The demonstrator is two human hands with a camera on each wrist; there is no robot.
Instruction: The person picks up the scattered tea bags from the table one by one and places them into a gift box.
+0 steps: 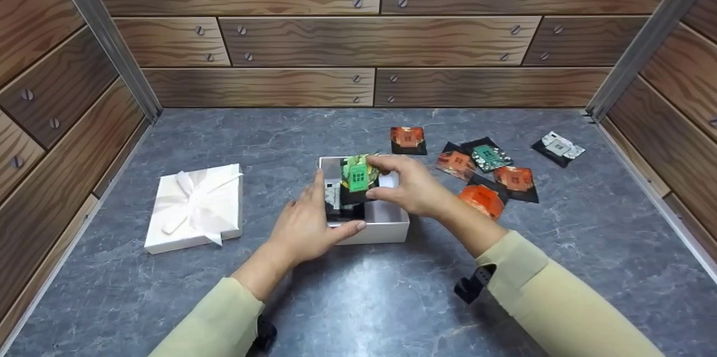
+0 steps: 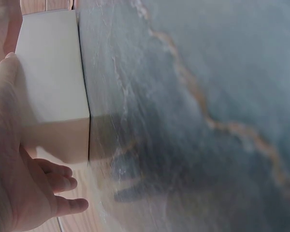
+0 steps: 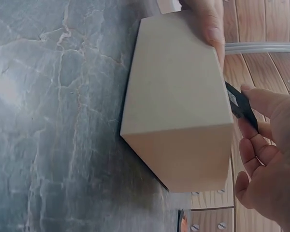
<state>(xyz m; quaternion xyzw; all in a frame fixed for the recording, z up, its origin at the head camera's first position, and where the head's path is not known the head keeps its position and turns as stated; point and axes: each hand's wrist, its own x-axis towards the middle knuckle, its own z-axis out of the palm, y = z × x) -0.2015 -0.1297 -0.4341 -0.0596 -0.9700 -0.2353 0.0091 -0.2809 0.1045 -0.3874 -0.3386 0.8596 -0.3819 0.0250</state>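
Note:
My right hand (image 1: 411, 186) pinches a flat black sachet with a green label (image 1: 357, 177) between thumb and fingers, over the white open box (image 1: 375, 233). In the right wrist view the sachet (image 3: 245, 107) appears edge-on at the box's rim. My left hand (image 1: 302, 222) rests at the box's left front corner, fingers extended along the left side and thumb lying on the front rim. Inside the box, on the left, lies a black sachet with a grey-white pattern (image 1: 333, 200), partly covered by the held one.
A white lid with a ribbon bow (image 1: 193, 205) lies left of the box. Several sachets lie to the right and behind, among them an orange one (image 1: 408, 139), a green-labelled one (image 1: 489, 155) and a grey-white one (image 1: 559, 148). Wood-patterned walls (image 1: 369, 40) enclose the marbled tabletop (image 1: 358, 290).

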